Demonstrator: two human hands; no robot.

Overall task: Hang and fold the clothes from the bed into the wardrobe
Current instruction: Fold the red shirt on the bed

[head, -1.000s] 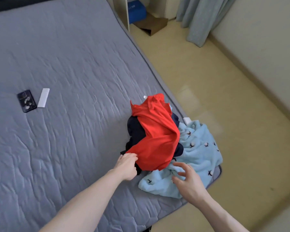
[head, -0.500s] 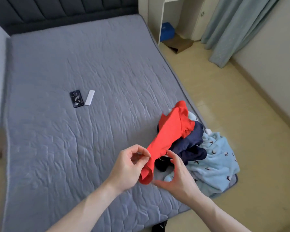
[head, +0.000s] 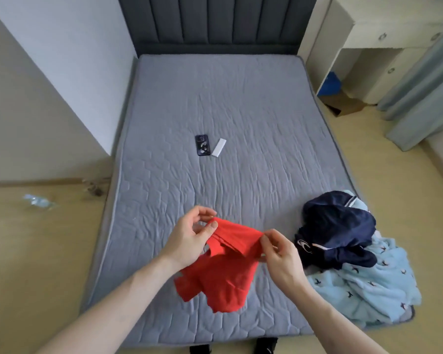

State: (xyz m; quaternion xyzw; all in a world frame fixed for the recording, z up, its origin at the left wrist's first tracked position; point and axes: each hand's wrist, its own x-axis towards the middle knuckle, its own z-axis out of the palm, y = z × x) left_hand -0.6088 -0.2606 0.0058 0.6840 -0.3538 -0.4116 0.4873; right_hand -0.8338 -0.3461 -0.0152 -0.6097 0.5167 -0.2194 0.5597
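**Red shirt held up over the foot of the bed**

Item: red shirt (head: pixel 223 267) — lifted off the bed (head: pixel 215 103), top edge stretched between both hands, the rest hanging down and crumpled, its lower part near or touching the mattress.

Left hand (head: pixel 189 238): thumb and fingers pinching the top left corner of the shirt.

Right hand (head: pixel 279 254): fingertips pinching the top right corner, just beside the collar fold.

Remaining pile: dark blue garment (head: pixel 335 231) lying on a light blue patterned garment (head: pixel 368 282), at the right edge of the bed, part of it close to the corner.

Also on the bed: a phone (head: pixel 202 145) and a small white bar (head: pixel 219 147), side by side, well apart from the clothes.

Wardrobe: not in view.

Risks, as judged — the pinch grips are light, so a shake to open the shirt could pull a corner free. The collar looks doubled over; folding it that way would set a crease. The pile sits close to the edge and could slide to the floor if tugged.
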